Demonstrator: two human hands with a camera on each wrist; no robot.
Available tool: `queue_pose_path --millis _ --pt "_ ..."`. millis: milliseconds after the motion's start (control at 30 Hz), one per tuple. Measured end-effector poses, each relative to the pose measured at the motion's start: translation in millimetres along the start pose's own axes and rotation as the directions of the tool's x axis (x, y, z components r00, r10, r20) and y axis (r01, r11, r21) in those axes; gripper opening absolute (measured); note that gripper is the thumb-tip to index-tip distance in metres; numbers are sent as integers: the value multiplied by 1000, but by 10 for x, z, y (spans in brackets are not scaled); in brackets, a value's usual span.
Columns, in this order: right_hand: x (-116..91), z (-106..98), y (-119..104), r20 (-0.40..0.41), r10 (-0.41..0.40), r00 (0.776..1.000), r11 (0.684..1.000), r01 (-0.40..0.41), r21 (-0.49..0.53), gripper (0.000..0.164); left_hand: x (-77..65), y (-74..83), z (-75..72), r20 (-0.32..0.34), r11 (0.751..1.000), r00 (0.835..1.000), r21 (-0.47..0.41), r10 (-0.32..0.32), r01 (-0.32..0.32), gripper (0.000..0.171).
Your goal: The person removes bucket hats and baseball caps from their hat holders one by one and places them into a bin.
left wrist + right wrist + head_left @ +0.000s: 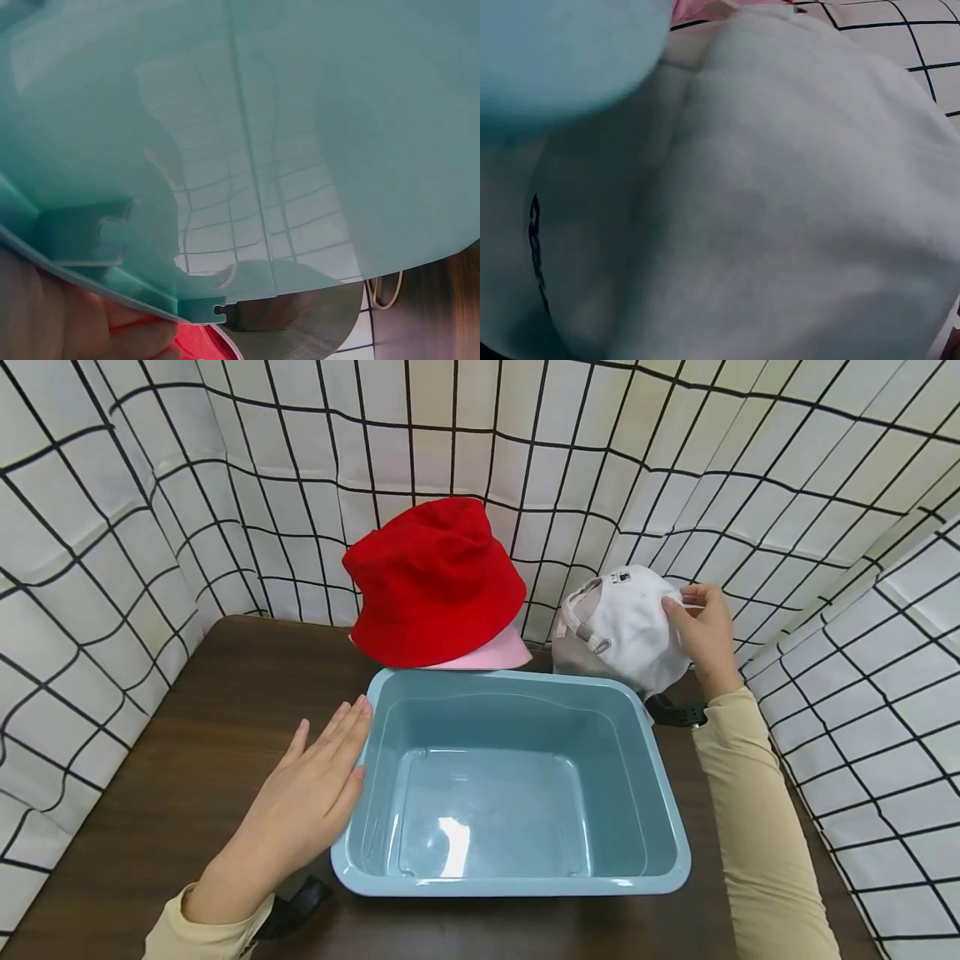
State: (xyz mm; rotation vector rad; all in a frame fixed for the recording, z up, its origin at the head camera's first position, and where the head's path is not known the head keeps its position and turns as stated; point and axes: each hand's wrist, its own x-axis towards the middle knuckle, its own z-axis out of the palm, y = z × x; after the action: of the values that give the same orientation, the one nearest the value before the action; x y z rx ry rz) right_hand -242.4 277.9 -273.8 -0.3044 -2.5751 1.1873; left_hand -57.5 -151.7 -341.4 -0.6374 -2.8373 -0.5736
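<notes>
Shows at far left a white wall (56,635) crossed by black grid lines, then a dark brown tabletop (180,752) below it. Reaches in from the lower left with a beige sleeve (206,935) and a black strap (292,910) at the wrist. Rests the left hand (311,793) along the left rim of a pale blue basin (510,887), with fingers nearly straight, mostly close together, gripping nothing. In the left wrist view, presents mainly the glossy blue plastic, with fingertips (142,341) at the lower left against the rim. In the head view, catches a bright reflection on the basin floor. Beyond the far rim, stacks a red bucket hat (438,581) over a pink hat (487,652), visible only by its brim. Farther right, near the basin's far right corner, holds a white cap (637,627) with adjustable strap and small dark label; cannot tell whether greyer fabric beneath belongs to it. Pinches the cap's right side between thumb and fingers of the right hand (705,631). Ends at right with another black strap (678,711) and the same beige clothing before the gridded wall.
</notes>
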Motion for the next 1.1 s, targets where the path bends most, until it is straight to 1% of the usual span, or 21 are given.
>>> queue_pose_path --millis 100,167,267,467,633,767,900,1100 --pt "-22 73 17 -38 8 999 1000 -7 12 49 -33 -4 -19 10 1000 1000 3 -8 8 61" --pt "-21 68 31 -57 -10 998 1000 11 8 47 -28 -6 -16 8 1000 1000 3 -7 7 61" --pt "-13 55 51 -65 -29 997 999 30 23 44 -27 -9 -12 2 1000 1000 5 -6 6 61" --pt "21 48 77 -83 -32 996 998 37 60 38 -24 -4 -1 1 1000 1000 10 -3 3 61" --pt "64 42 71 -80 -40 996 997 45 57 39 -27 -8 1 -10 1000 1000 15 -1 1 61" --pt "66 28 73 -58 -46 997 999 46 1 44 -27 -12 8 -20 1000 1000 15 7 -6 62" --pt "51 7 66 -46 -71 996 997 70 -35 47 -25 -12 9 -18 1000 1000 13 7 -7 62" --pt "36 -17 37 -47 -91 995 996 90 -19 46 -25 -13 4 -10 1000 1000 18 2 -2 62"
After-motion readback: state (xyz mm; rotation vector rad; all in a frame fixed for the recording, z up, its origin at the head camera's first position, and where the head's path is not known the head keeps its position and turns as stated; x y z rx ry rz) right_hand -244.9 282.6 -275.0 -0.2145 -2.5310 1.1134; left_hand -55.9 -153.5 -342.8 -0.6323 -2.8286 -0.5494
